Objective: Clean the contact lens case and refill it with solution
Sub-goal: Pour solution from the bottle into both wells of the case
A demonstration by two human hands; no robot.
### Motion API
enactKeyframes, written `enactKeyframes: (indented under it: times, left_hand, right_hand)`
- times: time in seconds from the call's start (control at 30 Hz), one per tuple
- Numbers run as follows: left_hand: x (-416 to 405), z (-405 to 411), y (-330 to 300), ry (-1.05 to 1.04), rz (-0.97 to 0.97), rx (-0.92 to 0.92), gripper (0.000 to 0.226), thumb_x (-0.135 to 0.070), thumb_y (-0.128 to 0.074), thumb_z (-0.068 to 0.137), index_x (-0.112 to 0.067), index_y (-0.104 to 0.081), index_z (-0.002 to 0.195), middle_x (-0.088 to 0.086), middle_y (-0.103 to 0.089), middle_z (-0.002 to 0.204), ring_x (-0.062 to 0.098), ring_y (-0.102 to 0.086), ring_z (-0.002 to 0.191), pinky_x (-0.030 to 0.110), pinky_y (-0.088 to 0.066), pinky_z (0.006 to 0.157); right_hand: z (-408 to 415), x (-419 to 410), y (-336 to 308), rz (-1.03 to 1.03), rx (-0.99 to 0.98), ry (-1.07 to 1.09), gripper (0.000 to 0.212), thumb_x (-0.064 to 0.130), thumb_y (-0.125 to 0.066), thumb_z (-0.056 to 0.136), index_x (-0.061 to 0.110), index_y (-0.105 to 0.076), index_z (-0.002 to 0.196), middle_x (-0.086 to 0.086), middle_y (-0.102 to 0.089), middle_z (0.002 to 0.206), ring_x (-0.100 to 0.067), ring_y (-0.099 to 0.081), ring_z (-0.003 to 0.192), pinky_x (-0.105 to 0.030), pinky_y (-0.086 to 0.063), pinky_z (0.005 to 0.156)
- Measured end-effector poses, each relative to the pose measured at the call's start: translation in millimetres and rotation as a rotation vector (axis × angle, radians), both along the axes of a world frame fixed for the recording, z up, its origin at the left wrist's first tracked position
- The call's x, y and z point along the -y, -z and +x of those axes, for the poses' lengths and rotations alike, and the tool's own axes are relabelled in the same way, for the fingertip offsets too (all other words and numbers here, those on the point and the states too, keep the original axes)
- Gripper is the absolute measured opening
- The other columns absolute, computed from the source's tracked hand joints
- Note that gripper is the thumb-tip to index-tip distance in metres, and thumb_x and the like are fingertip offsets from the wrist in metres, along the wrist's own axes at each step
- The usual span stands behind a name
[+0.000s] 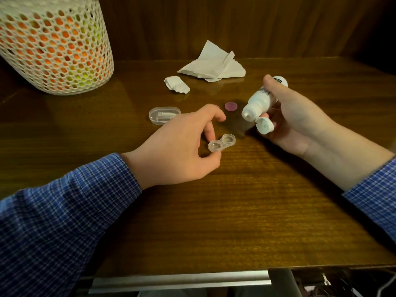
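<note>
The contact lens case [221,143], a clear two-well piece with both wells uncapped, lies on the wooden table [246,211] just in front of the left hand [182,151]. That hand pinches the nearer well: the thumb tip touches its near edge and a fingertip comes down on its far edge, while the other well juts out to the right, free of the fingers. The index finger is stretched forward above the table, away from the case.

The right hand [300,121] grips a white solution bottle [260,101], fingers and thumb curled round its body. The bottle is tilted, nozzle pointing down and left toward the case but held above and to the right of it, not over either well. Its flip cap [265,125] hangs open on its hinge, below the nozzle.

A pink screw cap [231,106] lies on the table beyond the case, between the two hands. A clear oval box [164,115] sits just behind the left hand. Farther back lie a crumpled tissue scrap [176,84] and an unfolded tissue [214,63]. A white mesh basket [55,46] stands at the far left.
</note>
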State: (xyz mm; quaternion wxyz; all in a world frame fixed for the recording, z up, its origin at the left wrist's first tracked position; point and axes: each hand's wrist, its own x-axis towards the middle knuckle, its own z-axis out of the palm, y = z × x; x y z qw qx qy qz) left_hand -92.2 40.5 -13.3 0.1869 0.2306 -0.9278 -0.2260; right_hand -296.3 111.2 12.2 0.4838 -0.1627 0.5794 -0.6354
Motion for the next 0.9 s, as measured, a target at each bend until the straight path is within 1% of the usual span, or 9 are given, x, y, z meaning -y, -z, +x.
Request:
enactKeyframes:
  times: [0.13,0.23,0.33,0.47,0.57,0.63,0.7,0.8,0.9]
  left_hand:
    - [-6.8,0.5,-0.7,0.054,0.031,-0.006,0.068,-0.022,-0.078,0.081,-0.03,-0.046,0.141,-0.017,-0.059,0.09,0.004,-0.061,0.075,0.02,-0.054,0.056]
    - [-8.1,-0.7,-0.8,0.079,0.082,-0.019,0.071,-0.011,-0.076,0.081,-0.027,-0.046,0.142,-0.015,-0.061,0.094,0.014,-0.062,0.07,0.026,-0.056,0.054]
    - [-8.7,-3.5,-0.8,0.104,0.102,-0.046,0.069,-0.005,-0.077,0.081,-0.024,-0.048,0.141,-0.011,-0.067,0.096,0.019,-0.063,0.068,0.026,-0.057,0.059]
    - [-9.1,-6.1,2.2,0.07,0.087,-0.125,0.06,-0.012,-0.081,0.082,-0.025,-0.054,0.133,-0.012,-0.065,0.088,0.015,-0.061,0.065,0.02,-0.053,0.06]
    - [-4.0,-10.0,0.9,-0.009,0.036,-0.131,0.065,-0.029,-0.083,0.078,-0.03,-0.05,0.135,-0.02,-0.053,0.094,-0.001,-0.056,0.081,0.017,-0.053,0.071]
    - [-0.9,-13.5,-0.5,-0.023,0.074,-0.095,0.076,-0.032,-0.084,0.078,-0.035,-0.042,0.142,-0.023,-0.052,0.108,-0.005,-0.056,0.087,0.014,-0.053,0.078]
    - [0.4,-16.1,-1.1,-0.005,0.114,-0.053,0.082,-0.028,-0.083,0.08,-0.038,-0.035,0.146,-0.021,-0.054,0.12,0.006,-0.06,0.084,0.023,-0.056,0.077]
    - [2.2,-17.7,-1.1,0.021,0.167,-0.034,0.081,-0.019,-0.08,0.083,-0.038,-0.034,0.147,-0.018,-0.062,0.118,0.016,-0.062,0.073,0.036,-0.059,0.066]
    - [2.7,-17.6,-0.7,0.022,0.2,-0.055,0.078,-0.016,-0.08,0.084,-0.037,-0.037,0.145,-0.017,-0.067,0.109,0.018,-0.062,0.07,0.039,-0.059,0.064]
  right_hand:
    - [0.7,-0.6,-0.3,-0.026,0.015,0.005,0.052,0.044,-0.069,0.096,0.019,-0.048,0.136,-0.007,-0.069,0.086,-0.012,-0.069,0.045,-0.019,-0.05,0.043]
    - [-0.9,-0.5,-0.8,-0.018,0.013,-0.009,0.045,0.046,-0.068,0.096,0.021,-0.049,0.129,-0.004,-0.075,0.06,-0.011,-0.07,0.047,-0.018,-0.053,0.047]
    - [-1.9,-0.5,-0.5,0.004,0.002,-0.008,0.044,0.049,-0.069,0.094,0.023,-0.052,0.125,-0.005,-0.078,0.08,-0.01,-0.069,0.051,-0.02,-0.054,0.051]
    - [-2.2,0.1,0.7,-0.04,0.018,-0.021,0.046,0.045,-0.068,0.095,0.02,-0.05,0.13,-0.003,-0.076,0.062,-0.01,-0.07,0.047,-0.02,-0.052,0.049]
    - [-2.6,0.8,1.0,-0.044,0.03,-0.003,0.048,0.045,-0.071,0.093,0.02,-0.051,0.128,-0.006,-0.079,0.073,-0.012,-0.074,0.054,-0.022,-0.056,0.059]
    - [-2.6,1.2,1.6,-0.035,0.023,0.006,0.049,0.046,-0.073,0.092,0.02,-0.053,0.128,-0.009,-0.077,0.092,-0.011,-0.072,0.058,-0.023,-0.054,0.062]
    - [-2.7,1.4,2.2,-0.016,0.012,0.018,0.054,0.047,-0.075,0.09,0.021,-0.053,0.133,-0.009,-0.068,0.108,-0.011,-0.069,0.056,-0.022,-0.056,0.055]
    - [-2.4,1.0,2.5,-0.009,0.003,0.019,0.055,0.046,-0.075,0.09,0.021,-0.054,0.133,-0.009,-0.066,0.108,-0.01,-0.066,0.046,-0.021,-0.051,0.046]
    - [-2.3,0.9,2.2,0.005,-0.033,-0.005,0.051,0.049,-0.074,0.09,0.02,-0.056,0.127,-0.008,-0.066,0.104,-0.009,-0.062,0.047,-0.02,-0.05,0.045]
